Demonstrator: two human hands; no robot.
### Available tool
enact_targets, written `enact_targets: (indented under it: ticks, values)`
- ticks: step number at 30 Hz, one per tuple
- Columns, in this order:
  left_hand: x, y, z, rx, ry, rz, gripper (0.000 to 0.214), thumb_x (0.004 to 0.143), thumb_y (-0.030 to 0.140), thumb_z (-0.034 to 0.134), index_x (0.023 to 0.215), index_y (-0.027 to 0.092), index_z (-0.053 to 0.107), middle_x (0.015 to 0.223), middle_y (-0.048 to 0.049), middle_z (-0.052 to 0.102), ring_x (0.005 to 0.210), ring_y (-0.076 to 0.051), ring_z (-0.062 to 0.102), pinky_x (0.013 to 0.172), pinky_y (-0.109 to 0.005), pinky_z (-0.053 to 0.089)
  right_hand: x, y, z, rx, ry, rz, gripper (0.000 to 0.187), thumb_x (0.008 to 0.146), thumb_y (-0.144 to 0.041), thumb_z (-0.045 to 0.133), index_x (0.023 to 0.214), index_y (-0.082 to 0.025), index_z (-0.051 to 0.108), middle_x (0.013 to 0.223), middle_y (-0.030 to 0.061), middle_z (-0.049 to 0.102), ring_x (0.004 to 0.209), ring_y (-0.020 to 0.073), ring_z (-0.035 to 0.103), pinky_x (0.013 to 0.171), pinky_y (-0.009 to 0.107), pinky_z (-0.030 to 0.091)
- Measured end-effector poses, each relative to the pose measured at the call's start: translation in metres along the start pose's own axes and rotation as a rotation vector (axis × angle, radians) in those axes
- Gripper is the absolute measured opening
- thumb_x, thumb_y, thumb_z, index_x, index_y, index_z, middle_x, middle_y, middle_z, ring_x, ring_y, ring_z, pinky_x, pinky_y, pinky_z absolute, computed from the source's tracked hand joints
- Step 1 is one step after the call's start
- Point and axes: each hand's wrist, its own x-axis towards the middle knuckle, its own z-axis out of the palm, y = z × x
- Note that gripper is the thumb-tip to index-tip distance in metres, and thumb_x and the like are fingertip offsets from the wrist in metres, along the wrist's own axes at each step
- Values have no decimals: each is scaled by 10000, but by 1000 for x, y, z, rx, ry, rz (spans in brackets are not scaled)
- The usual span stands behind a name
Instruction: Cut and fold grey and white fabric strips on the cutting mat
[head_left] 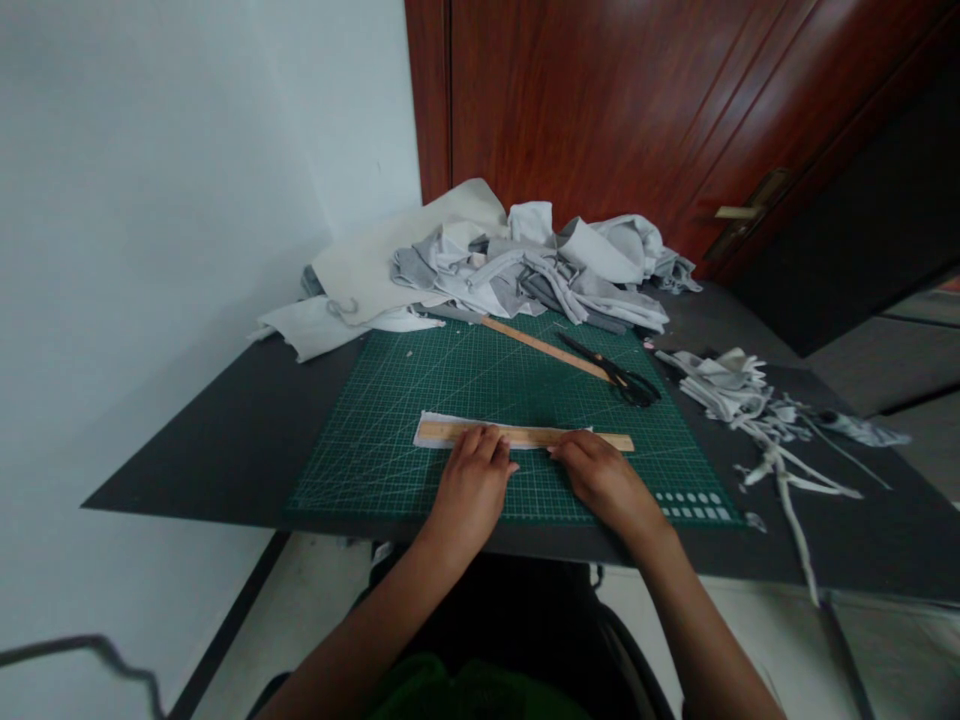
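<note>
A short wooden ruler [534, 437] lies crosswise over a narrow white fabric strip [448, 417] on a green cutting mat [360, 460]. Fabric edges show above and below the ruler and past its left end; on the right, the ruler reaches beyond the cloth. My left hand [474, 478] presses down near the ruler's middle, fingers bent over it and thumb out to the right. Closed fingers of my right hand [602, 478] hold at the ruler's lower edge, nearer its right end. Whether they also pinch the fabric, I cannot tell.
Black-handled scissors [634, 387] rest over the end of a longer wooden ruler [544, 347] behind my hands. White and grey cloth [517, 270] is heaped at the table's back. Fabric scraps and strips [724, 385] lie right of the mat, one hanging over the front edge.
</note>
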Motion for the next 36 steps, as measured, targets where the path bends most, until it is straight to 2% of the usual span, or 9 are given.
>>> enact_targets:
  ticks: [9, 14, 17, 20, 23, 27, 31, 33, 36]
  values:
    - [0, -1, 1, -7, 8, 5, 300, 968, 230, 620, 1225, 85, 677, 1319, -160, 640, 1271, -320, 565, 1120, -506, 479, 2, 1, 0, 69, -31, 16, 274, 940, -6, 474, 1052, -176, 657, 1055, 122, 696, 955, 265, 642, 876, 396, 535]
    - [1, -1, -2, 7, 0, 12, 281, 973, 224, 610, 1217, 105, 680, 1300, -153, 644, 1257, -318, 576, 1110, -512, 487, 1, 1, -4, 243, -18, 79, 287, 987, -44, 408, 1029, -206, 642, 1058, 101, 686, 972, 243, 646, 892, 390, 532]
    - [1, -1, -3, -6, 7, 12, 276, 969, 217, 611, 1214, 109, 678, 1315, -151, 635, 1267, -324, 566, 1109, -511, 484, 1, 5, -3, 374, 130, 167, 188, 1007, -150, 471, 978, -231, 637, 985, 80, 698, 932, 239, 670, 860, 389, 541]
    - [1, -1, -3, -18, 5, 9, 259, 971, 218, 607, 1200, 117, 678, 1304, -150, 634, 1260, -317, 565, 1103, -512, 482, 3, 7, -1, 506, 404, 380, 86, 990, -298, 570, 946, -236, 610, 966, 79, 718, 922, 246, 691, 837, 399, 550]
    - [1, -1, -3, -15, -11, 2, 260, 973, 221, 605, 1202, 118, 670, 1290, -145, 630, 1239, -307, 566, 1102, -499, 476, 6, 8, -1, 832, 635, 553, 153, 958, -375, 626, 940, -241, 554, 979, 53, 719, 835, 202, 704, 797, 382, 567]
    - [2, -1, -3, -4, -6, 10, 265, 971, 220, 607, 1212, 125, 665, 1275, -132, 627, 1224, -298, 559, 1106, -489, 466, 8, 18, -3, 1234, 814, 655, 233, 873, -363, 727, 979, -272, 541, 888, -12, 688, 722, 151, 659, 686, 313, 552]
    - [2, -2, -3, 5, -12, 6, 282, 965, 223, 619, 1218, 108, 665, 1279, -141, 624, 1217, -299, 557, 1098, -483, 473, 2, 32, -4, 1271, 654, 738, 255, 855, -460, 699, 826, -240, 572, 756, -1, 636, 642, 169, 606, 583, 299, 505]
    - [2, -2, -4, 10, -17, 6, 295, 967, 224, 615, 1237, 111, 658, 1282, -142, 621, 1215, -300, 557, 1097, -492, 474, -2, 35, -4, 1018, 504, 734, 274, 863, -488, 679, 809, -223, 629, 732, 14, 626, 635, 186, 592, 597, 322, 505]
    - [2, -2, -5, 17, -30, 11, 288, 970, 211, 606, 1239, 124, 658, 1266, -139, 619, 1209, -302, 559, 1094, -510, 472, -6, 32, -4, 465, 293, 628, 231, 851, -411, 717, 925, -193, 732, 889, 76, 666, 795, 239, 643, 775, 394, 538]
